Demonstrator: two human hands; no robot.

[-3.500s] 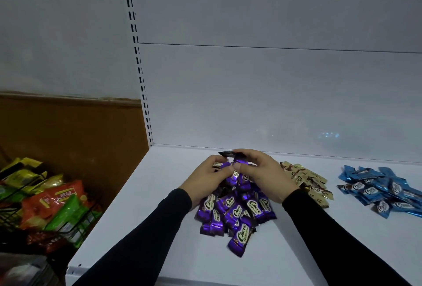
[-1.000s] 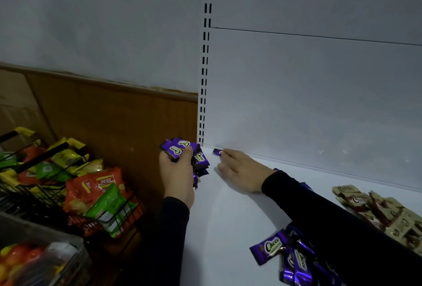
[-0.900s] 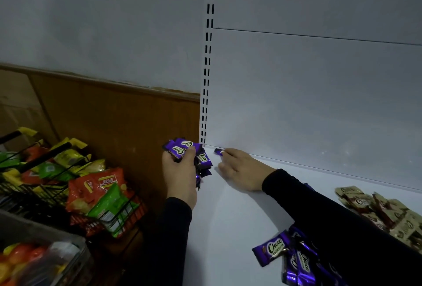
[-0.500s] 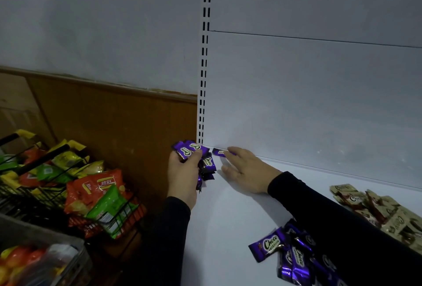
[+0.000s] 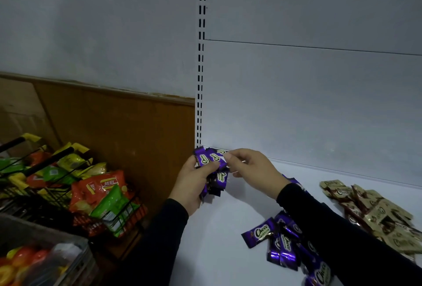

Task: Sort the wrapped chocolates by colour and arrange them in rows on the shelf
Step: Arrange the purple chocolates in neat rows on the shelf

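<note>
Lying nearest me on the shelf is a loose purple pile; tan chocolates sit right; farther back, my left hand grips purple chocolates; my right hand pinches one at the back corner.

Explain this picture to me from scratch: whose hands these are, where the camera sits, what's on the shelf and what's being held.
There is no machine here: a person wears a camera on the head, looking down at their own two hands. The left hand grips a bunch of purple chocolates at the back left corner of the white shelf. The right hand pinches one chocolate from the top of that bunch. On the shelf lie a loose purple pile and, to its right, a beige pile. Left of the shelf stands a wire basket of snack bags.
</note>
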